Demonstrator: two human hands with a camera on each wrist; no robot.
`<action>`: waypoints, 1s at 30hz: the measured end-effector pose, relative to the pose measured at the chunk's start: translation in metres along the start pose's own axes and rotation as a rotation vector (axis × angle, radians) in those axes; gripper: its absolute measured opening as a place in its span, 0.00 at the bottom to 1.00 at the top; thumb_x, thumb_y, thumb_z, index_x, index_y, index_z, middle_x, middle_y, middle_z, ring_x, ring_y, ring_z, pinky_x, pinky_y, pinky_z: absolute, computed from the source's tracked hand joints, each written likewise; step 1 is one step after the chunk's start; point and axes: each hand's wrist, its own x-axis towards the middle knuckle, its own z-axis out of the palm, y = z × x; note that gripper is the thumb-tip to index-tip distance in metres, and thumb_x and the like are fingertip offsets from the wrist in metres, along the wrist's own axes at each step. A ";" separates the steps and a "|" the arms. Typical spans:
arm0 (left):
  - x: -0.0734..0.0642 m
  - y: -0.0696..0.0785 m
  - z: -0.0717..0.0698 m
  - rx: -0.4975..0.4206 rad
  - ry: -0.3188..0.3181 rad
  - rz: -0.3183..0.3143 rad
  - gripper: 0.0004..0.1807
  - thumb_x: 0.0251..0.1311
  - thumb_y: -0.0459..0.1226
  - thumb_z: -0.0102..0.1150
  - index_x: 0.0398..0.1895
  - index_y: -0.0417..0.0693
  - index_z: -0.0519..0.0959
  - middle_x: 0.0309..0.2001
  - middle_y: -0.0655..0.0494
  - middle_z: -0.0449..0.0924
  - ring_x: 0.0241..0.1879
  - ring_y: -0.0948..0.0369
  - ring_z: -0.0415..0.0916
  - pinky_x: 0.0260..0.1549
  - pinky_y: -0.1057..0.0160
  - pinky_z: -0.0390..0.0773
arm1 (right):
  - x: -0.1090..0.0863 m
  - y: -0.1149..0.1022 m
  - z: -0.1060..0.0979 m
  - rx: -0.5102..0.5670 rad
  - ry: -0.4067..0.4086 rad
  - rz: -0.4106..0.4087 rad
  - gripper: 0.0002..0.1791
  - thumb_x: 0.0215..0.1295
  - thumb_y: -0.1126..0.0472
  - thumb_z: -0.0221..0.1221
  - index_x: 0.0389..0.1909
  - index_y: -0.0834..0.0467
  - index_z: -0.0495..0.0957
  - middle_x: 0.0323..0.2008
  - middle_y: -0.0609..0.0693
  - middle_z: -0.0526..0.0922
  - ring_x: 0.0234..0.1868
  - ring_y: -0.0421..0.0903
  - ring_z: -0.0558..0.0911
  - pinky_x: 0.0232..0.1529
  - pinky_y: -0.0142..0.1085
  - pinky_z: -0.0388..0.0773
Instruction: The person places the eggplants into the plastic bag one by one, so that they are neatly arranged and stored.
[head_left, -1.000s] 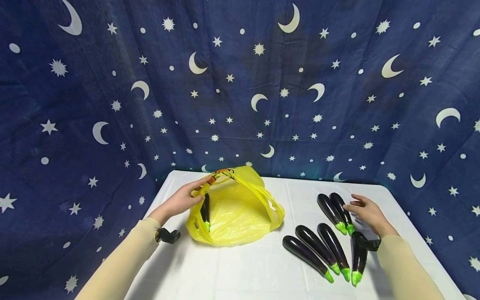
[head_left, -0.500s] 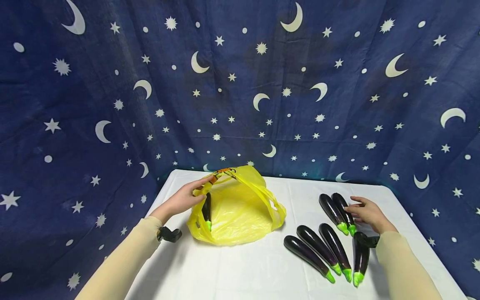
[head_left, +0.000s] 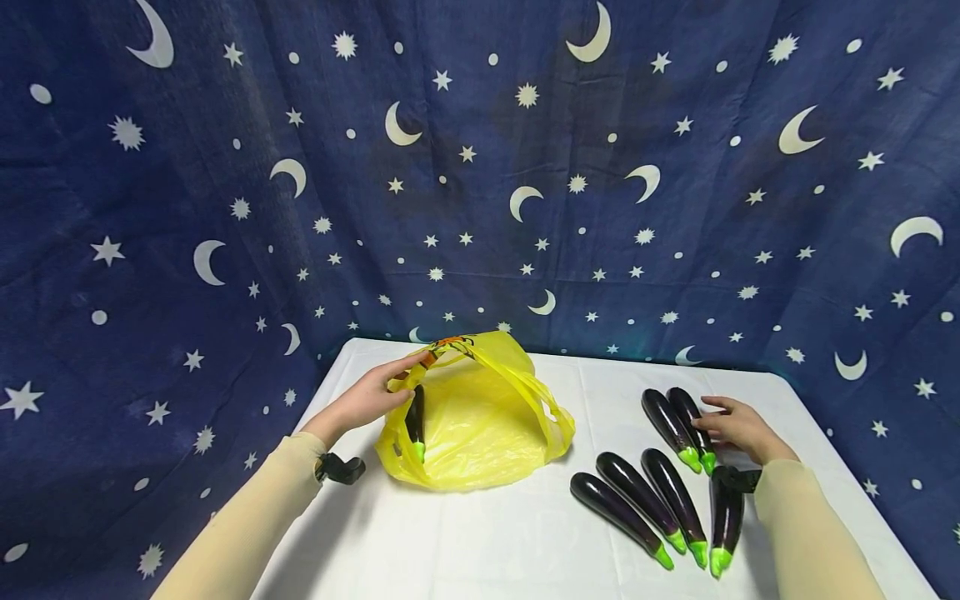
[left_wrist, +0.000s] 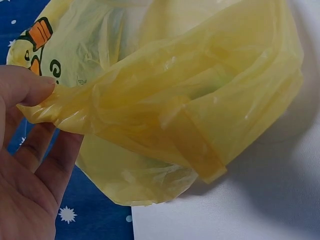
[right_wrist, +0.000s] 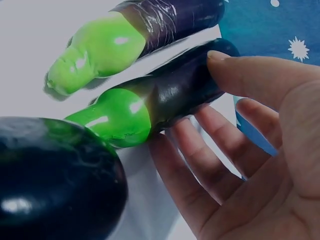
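In the head view my left hand (head_left: 367, 398) pinches the rim of a yellow plastic bag (head_left: 487, 433) lying with its mouth facing me. One eggplant (head_left: 417, 421) with a green stem end is inside, at the bag's left. The left wrist view has the thumb (left_wrist: 37, 90) and fingers on a gathered fold of plastic. At the right, my right hand (head_left: 742, 429) is at a dark glossy eggplant (head_left: 693, 429). In the right wrist view, the thumb lies on top of this eggplant (right_wrist: 182, 92) and the fingers are along its other side.
Another eggplant (head_left: 669, 429) lies just left of the gripped one. Nearer me are several more, including a leftmost eggplant (head_left: 618, 518) and one under the right wrist (head_left: 726, 525). All are on a white-covered table (head_left: 480, 542). A blue star-patterned cloth (head_left: 480, 167) hangs behind.
My right hand's fingers have closed in slightly on the eggplant beside them. The left hand keeps its hold on the bag. The whole scene has shifted a little rightward in view.
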 end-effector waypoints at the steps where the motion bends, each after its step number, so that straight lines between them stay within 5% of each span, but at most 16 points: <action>1: 0.000 0.001 0.000 0.000 -0.001 -0.002 0.37 0.68 0.31 0.58 0.79 0.61 0.63 0.74 0.57 0.66 0.66 0.49 0.69 0.64 0.44 0.69 | -0.002 -0.003 0.000 -0.008 -0.008 0.001 0.49 0.67 0.55 0.66 0.75 0.76 0.50 0.67 0.82 0.60 0.57 0.71 0.78 0.48 0.53 0.83; 11: 0.000 0.002 0.001 0.015 0.000 -0.017 0.37 0.68 0.31 0.58 0.79 0.60 0.63 0.74 0.55 0.67 0.65 0.48 0.70 0.62 0.46 0.71 | -0.008 -0.015 0.001 -0.058 -0.048 0.024 0.45 0.71 0.62 0.62 0.75 0.77 0.45 0.64 0.84 0.61 0.57 0.73 0.76 0.51 0.59 0.80; 30: 0.001 0.002 0.002 0.019 0.004 0.004 0.38 0.68 0.30 0.58 0.79 0.61 0.63 0.74 0.57 0.66 0.66 0.48 0.69 0.65 0.45 0.69 | -0.007 -0.019 -0.001 0.012 -0.110 0.084 0.53 0.65 0.64 0.65 0.78 0.71 0.39 0.66 0.81 0.55 0.61 0.77 0.70 0.46 0.58 0.82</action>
